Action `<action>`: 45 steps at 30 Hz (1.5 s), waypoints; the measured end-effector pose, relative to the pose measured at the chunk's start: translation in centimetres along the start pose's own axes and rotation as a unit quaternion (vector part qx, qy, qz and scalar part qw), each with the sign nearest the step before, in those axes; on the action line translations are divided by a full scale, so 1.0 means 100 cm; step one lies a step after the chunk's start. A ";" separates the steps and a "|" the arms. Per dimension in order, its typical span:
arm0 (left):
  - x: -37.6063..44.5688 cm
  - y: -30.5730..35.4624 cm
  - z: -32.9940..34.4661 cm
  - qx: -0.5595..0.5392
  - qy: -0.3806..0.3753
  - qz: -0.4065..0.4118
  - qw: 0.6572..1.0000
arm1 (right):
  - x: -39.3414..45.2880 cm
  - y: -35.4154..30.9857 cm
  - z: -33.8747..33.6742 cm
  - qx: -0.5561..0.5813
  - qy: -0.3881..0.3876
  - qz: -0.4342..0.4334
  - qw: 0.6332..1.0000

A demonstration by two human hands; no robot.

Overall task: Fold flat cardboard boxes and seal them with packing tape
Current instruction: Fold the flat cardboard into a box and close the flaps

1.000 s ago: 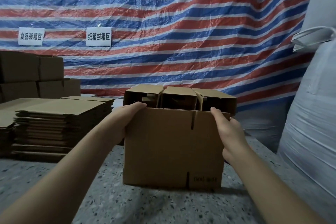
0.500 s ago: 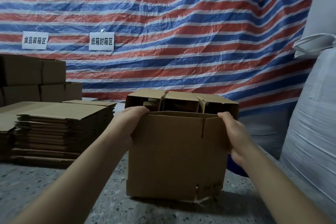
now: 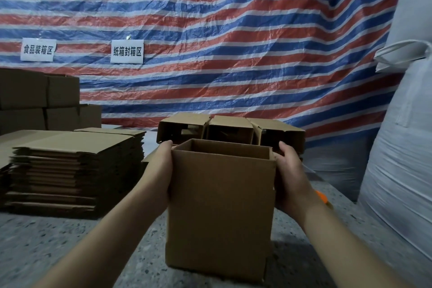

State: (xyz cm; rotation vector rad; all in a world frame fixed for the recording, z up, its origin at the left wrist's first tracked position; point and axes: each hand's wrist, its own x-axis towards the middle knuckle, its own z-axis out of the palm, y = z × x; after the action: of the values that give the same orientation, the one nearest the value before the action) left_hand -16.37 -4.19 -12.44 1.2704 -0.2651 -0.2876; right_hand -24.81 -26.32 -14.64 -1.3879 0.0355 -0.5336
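Observation:
A brown cardboard box (image 3: 221,208) stands upright on the speckled grey table (image 3: 58,241), squared into a tube with its top open. My left hand (image 3: 159,170) lies flat against the box's left wall, fingers reaching to the top edge. My right hand (image 3: 291,175) presses the right wall the same way. A tall stack of flat cardboard boxes (image 3: 74,170) lies on the table to the left. No tape roll is clearly in view.
Several opened boxes (image 3: 230,131) lie on their sides just behind the held box. More boxes (image 3: 39,100) are stacked at the far left. A big white sack (image 3: 402,159) fills the right side. Something orange (image 3: 320,196) shows behind my right wrist. A striped tarp hangs behind.
The flat box has been pushed open into a square tube and turned, so a narrower face is toward me. My hands moved from its top edge to its two side walls.

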 end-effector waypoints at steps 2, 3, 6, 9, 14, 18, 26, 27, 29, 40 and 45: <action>-0.001 -0.003 -0.003 -0.010 -0.020 0.017 1.000 | -0.004 0.005 0.001 0.018 0.022 -0.018 0.999; -0.001 -0.006 -0.004 -0.008 -0.031 0.027 0.999 | -0.008 0.009 0.003 0.018 0.025 -0.024 0.999; -0.006 -0.008 0.000 -0.015 -0.036 0.032 0.999 | -0.016 0.026 0.008 0.010 0.040 -0.011 0.999; -0.011 -0.006 0.002 -0.034 -0.042 0.022 0.998 | -0.020 0.029 0.009 0.044 0.036 0.024 0.998; -0.014 -0.010 0.007 -0.070 -0.049 0.002 0.996 | -0.016 0.021 -0.001 0.062 0.044 0.013 0.997; -0.016 -0.023 0.011 -0.040 -0.037 0.006 0.999 | -0.022 0.031 -0.005 0.079 0.066 0.025 0.994; -0.015 -0.031 0.010 -0.049 -0.027 -0.004 0.998 | -0.023 0.033 -0.003 0.096 0.050 0.022 0.994; -0.014 -0.034 0.009 -0.056 -0.027 -0.001 0.998 | -0.023 0.033 -0.003 0.089 0.052 0.018 0.995; -0.014 -0.038 0.009 -0.064 -0.032 0.008 0.997 | -0.024 0.032 -0.002 0.074 0.057 0.013 0.996; -0.005 -0.041 0.001 -0.086 -0.067 0.018 0.994 | -0.017 0.037 -0.008 0.014 0.062 0.028 0.998; -0.001 -0.041 -0.003 -0.086 -0.084 0.020 0.993 | -0.016 0.036 -0.008 0.037 0.073 0.045 0.996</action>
State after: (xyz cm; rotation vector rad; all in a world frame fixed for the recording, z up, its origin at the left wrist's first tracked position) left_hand -16.65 -5.00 -16.43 1.0717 -0.4004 -0.3751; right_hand -25.29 -26.11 -18.66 -1.2668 0.1936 -0.5540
